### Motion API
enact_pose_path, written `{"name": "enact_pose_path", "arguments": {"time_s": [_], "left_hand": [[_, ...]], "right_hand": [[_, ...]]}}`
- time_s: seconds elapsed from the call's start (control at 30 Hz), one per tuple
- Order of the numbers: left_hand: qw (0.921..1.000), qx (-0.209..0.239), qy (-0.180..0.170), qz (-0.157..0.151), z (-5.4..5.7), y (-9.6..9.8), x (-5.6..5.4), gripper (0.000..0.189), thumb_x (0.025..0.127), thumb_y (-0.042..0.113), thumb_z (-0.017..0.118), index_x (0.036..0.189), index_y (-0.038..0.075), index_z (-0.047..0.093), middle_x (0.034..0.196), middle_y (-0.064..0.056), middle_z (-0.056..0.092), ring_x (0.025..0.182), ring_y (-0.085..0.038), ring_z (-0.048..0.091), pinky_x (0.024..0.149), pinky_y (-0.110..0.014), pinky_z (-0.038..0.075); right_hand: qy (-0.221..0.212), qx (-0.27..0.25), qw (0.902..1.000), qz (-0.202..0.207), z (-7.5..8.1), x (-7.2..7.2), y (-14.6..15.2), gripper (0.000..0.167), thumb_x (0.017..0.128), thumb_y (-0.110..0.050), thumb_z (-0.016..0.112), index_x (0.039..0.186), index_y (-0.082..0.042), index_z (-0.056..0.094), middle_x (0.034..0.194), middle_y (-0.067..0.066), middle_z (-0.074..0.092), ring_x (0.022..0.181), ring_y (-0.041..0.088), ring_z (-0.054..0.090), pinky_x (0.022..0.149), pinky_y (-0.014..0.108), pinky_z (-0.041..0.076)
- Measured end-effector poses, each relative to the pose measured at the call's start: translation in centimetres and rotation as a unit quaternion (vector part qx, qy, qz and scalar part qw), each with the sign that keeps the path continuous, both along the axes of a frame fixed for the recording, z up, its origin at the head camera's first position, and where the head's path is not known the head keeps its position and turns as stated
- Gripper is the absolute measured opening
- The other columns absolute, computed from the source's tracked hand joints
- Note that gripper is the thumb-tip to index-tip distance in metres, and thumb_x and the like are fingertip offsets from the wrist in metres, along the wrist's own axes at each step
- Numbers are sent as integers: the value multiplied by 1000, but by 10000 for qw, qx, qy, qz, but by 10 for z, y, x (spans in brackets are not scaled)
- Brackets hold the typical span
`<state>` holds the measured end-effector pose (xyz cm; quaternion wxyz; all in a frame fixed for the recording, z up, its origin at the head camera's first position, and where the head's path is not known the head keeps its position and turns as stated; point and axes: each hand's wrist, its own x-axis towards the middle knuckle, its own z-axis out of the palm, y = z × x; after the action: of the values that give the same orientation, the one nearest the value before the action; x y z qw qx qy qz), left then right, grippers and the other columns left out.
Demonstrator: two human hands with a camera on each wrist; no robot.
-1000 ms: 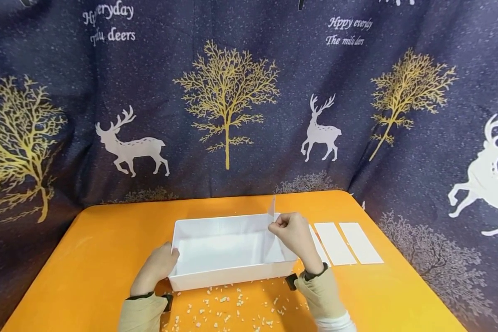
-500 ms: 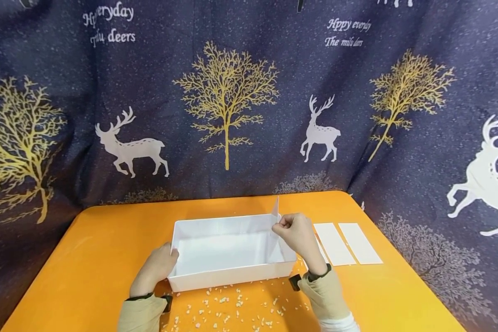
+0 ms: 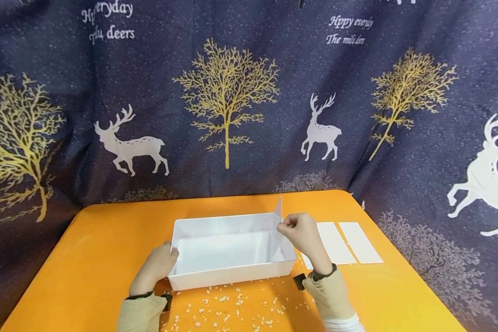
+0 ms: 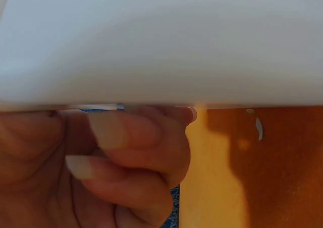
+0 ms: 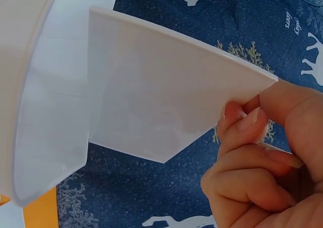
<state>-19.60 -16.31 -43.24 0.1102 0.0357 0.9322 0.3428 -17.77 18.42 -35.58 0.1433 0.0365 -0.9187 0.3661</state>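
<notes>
A long white plastic box sits on the orange table with its open top facing up. My left hand grips the box's left end wall, thumb over the rim; in the left wrist view its curled fingers lie against the box's edge. With thumb and fingertips, my right hand pinches the edge of a thin white divider panel. That panel stands upright across the right part of the box, its far corner rising above the back rim. Its lower edge reaches down inside the box in the head view.
Flat white panels lie side by side on the orange table right of the box, one partly behind my right hand. Small white crumbs are scattered along the box's front. A dark blue deer-print cloth hangs behind the table.
My right hand and the pinched divider panel have shifted slightly to the right, toward the box's right end. The left hand and the box have hardly moved.
</notes>
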Motion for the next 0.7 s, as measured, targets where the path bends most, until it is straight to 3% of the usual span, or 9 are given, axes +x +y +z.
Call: {"name": "enact_pose_path", "arguments": {"time_s": [0.13,0.37,0.7], "left_hand": [[10000,6,-67,-3,0,1,-1,51,102,17,34,136,-20,31,127,-38,49,96,-32,57,79,-45,51],[9999,100,-137,32,-1,1,-1,50,102,17,35,136,-19,32,120,-33,55,90,-29,59,72,-38,51],[9998,106,-147,47,-3,-2,-1,50,101,18,35,135,-19,33,117,-32,56,92,-30,60,74,-41,52]], "right_hand": [[14,-14,10000,-16,1,1,4,20,77,-5,61,58,-9,59,47,-5,38,44,6,28,49,22,28],[-4,38,10000,-34,-1,1,10,21,78,-6,62,58,-10,59,47,-5,39,43,6,30,49,22,28],[11,108,9999,-131,1,2,16,20,77,-6,62,58,-9,60,49,-6,41,44,5,32,48,22,29]]}}
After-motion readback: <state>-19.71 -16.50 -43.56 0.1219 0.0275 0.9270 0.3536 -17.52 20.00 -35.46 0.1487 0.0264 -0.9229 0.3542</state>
